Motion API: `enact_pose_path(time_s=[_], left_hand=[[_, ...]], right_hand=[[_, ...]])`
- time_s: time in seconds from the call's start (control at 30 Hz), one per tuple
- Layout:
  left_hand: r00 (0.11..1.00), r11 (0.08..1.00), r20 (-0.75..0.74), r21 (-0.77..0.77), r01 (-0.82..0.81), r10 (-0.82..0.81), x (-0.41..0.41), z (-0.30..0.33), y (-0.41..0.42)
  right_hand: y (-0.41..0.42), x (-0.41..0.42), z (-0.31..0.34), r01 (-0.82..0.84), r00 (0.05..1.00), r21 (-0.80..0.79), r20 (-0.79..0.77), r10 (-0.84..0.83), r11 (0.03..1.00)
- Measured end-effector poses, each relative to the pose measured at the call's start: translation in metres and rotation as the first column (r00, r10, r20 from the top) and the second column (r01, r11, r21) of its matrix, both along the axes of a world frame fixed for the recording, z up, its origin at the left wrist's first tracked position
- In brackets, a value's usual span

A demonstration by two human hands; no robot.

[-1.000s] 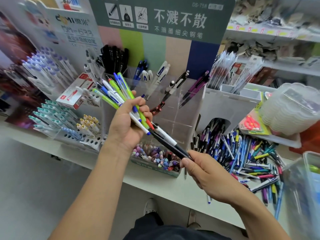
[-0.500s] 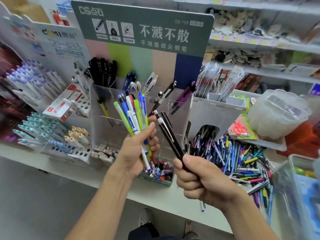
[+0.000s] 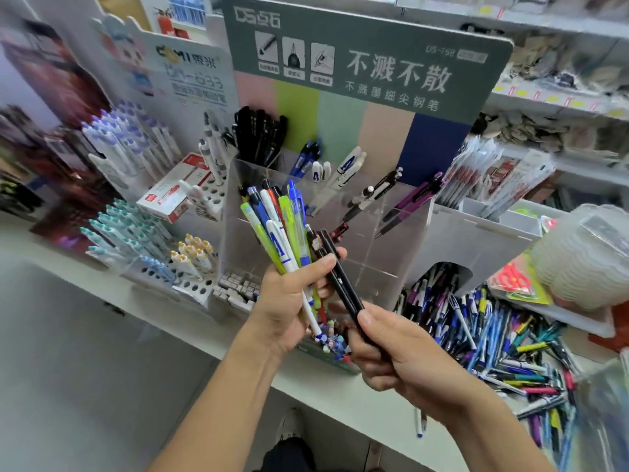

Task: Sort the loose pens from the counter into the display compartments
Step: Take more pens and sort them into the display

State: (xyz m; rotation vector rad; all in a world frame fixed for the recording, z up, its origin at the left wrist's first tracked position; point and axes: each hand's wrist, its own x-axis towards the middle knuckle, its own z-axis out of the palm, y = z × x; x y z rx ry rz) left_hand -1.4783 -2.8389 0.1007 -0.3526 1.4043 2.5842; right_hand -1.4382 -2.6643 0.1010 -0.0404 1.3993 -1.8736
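Two black pens (image 3: 335, 274), right hand (image 3: 398, 349)

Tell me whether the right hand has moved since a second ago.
Yes. The right hand with its black pens has risen from counter level to the clear display, closing on the left hand.

Your left hand (image 3: 286, 303) holds a pen bundle (image 3: 275, 229) before the display case (image 3: 391, 240), your right hand (image 3: 401, 352) beside it, loose pens (image 3: 503, 338) heaped on the counter (image 3: 340, 396) to the right.
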Motion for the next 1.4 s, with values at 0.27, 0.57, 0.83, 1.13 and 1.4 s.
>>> enact_pose_path(time_s=[0.27, 0.57, 0.83, 1.13, 1.4], left_hand=[[0.981, 0.973, -0.087, -0.136, -0.184, 0.173, 0.003, 0.009, -0.001], [0.942, 0.939, -0.017, -0.069, -0.336, 0.336, -0.018, 0.017, -0.036], [0.952, 0.937, -0.07, -0.173, -0.304, 0.296, -0.03, 0.02, -0.083], [0.954, 0.938, -0.075, -0.174, -0.301, 0.292, -0.028, 0.008, -0.103], [0.963, 0.947, -0.012, -0.178, -0.266, 0.268, -0.029, -0.003, -0.105]], right_hand=[[-0.023, -0.022, 0.042, 0.134, 0.766, 0.781, -0.472, 0.436, 0.61], [-0.05, -0.06, 0.052, 0.362, 0.748, 0.417, -0.663, 0.007, 0.834], [-0.098, -0.15, 0.122, 0.561, 0.296, 0.097, -0.951, -0.089, 0.822], [-0.158, -0.237, 0.103, 0.52, 0.463, 0.298, -0.886, 0.029, 0.801], [-0.171, -0.24, 0.108, 0.647, 0.402, 0.391, -0.905, 0.144, 0.655]])
